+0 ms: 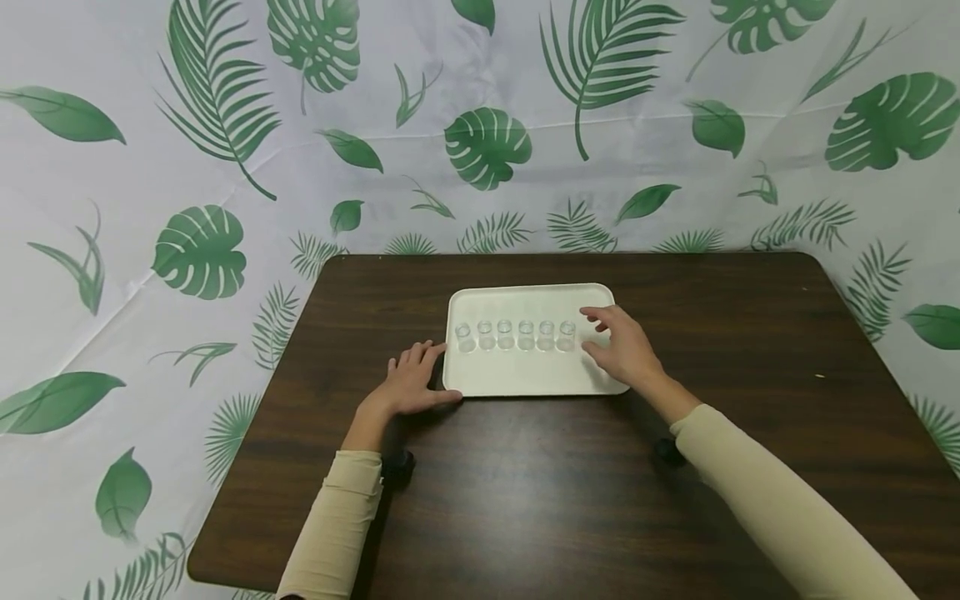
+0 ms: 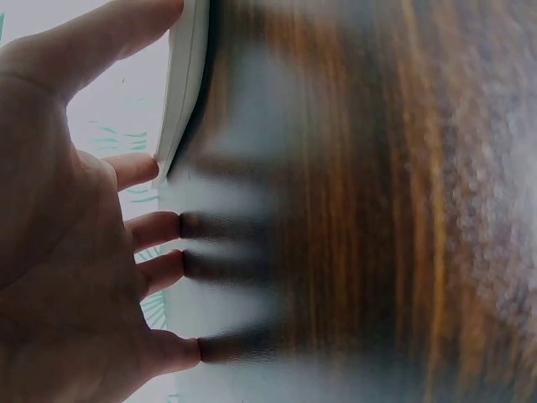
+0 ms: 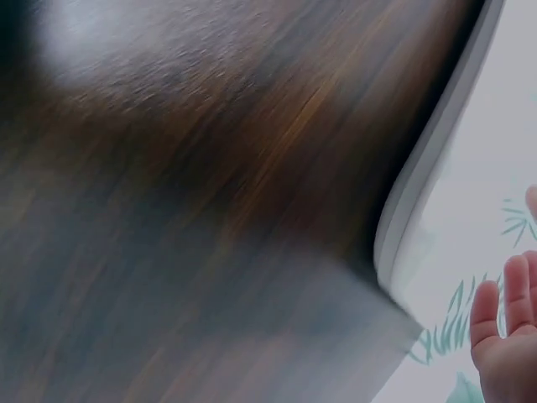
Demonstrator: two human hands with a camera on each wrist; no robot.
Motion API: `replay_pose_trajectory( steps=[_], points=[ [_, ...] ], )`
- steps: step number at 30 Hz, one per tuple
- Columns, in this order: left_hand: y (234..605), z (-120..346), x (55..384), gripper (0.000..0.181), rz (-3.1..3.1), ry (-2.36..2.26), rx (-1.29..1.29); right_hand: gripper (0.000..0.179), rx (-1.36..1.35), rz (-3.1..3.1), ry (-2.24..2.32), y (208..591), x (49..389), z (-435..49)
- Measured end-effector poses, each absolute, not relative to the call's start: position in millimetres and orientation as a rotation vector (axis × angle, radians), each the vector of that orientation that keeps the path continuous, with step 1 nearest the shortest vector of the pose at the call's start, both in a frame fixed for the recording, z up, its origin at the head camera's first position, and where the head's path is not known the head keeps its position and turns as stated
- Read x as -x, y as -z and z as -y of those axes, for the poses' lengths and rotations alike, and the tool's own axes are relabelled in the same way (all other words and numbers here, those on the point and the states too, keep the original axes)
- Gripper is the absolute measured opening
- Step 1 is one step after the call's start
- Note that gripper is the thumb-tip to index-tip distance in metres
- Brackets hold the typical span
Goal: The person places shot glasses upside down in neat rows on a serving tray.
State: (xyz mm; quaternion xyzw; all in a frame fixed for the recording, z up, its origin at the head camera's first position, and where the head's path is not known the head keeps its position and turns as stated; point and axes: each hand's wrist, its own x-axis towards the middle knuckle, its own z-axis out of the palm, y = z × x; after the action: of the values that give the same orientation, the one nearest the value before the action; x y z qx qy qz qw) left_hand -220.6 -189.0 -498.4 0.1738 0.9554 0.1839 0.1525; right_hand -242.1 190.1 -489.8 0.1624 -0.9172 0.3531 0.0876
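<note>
On a white rectangular tray (image 1: 525,379) stand several small clear glass jars in one row. The rightmost jar (image 1: 566,337) is close to my right hand (image 1: 626,350), which hovers over the tray's right end with thumb and fingers spread apart and nothing between them. My left hand (image 1: 408,387) lies at the tray's left side, fingers spread, its thumb at the near left corner. In the left wrist view the thumb and index finger of my left hand (image 2: 67,210) meet the tray's rim (image 2: 185,84), while the other fingertips rest on the table. The right wrist view catches only part of the right hand (image 3: 512,336).
A dark brown wood-grain table (image 1: 525,500) bears the tray near its far side. Behind and to the sides hangs a white cloth (image 1: 420,50) printed with green leaves. A small pale fleck (image 1: 820,376) lies on the table at the right.
</note>
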Motion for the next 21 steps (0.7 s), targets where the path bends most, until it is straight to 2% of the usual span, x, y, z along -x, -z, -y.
replay_pose_trajectory(
  steps=[12,21],
  points=[
    [500.3,187.2,223.1,0.097,-2.744,-0.504,-0.507,0.043,-0.453,2.622,-1.023,486.1,220.1,-250.3],
    [500.2,188.4,220.5,0.098,-2.76,-0.466,-0.524,0.045,-0.343,2.705,-0.91,479.1,204.2,-291.9]
  ],
)
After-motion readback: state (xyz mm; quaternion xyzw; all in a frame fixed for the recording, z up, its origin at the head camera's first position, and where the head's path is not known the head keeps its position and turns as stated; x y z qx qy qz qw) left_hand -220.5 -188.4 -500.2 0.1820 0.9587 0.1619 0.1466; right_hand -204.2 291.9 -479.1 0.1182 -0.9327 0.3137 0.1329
